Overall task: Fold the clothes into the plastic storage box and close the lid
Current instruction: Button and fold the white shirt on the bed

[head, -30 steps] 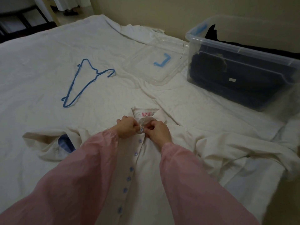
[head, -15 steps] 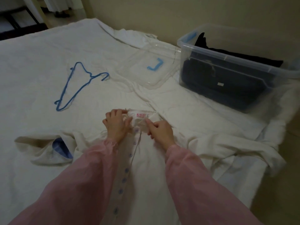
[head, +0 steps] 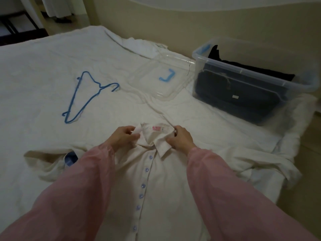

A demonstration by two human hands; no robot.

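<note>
Shirt soft cream cloth; left hand, right hand pinch pointed collar

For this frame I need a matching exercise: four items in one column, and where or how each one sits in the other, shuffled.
Items
1. blue hanger
2. clear lid
3. storage box
4. white shirt

States
A. open, with dark clothes inside
B. collar gripped by the left hand and the right hand
C. flat on the bed, furthest left
D. off the box, lying between two other items

Pairs: 1-C, 2-D, 3-A, 4-B
</note>
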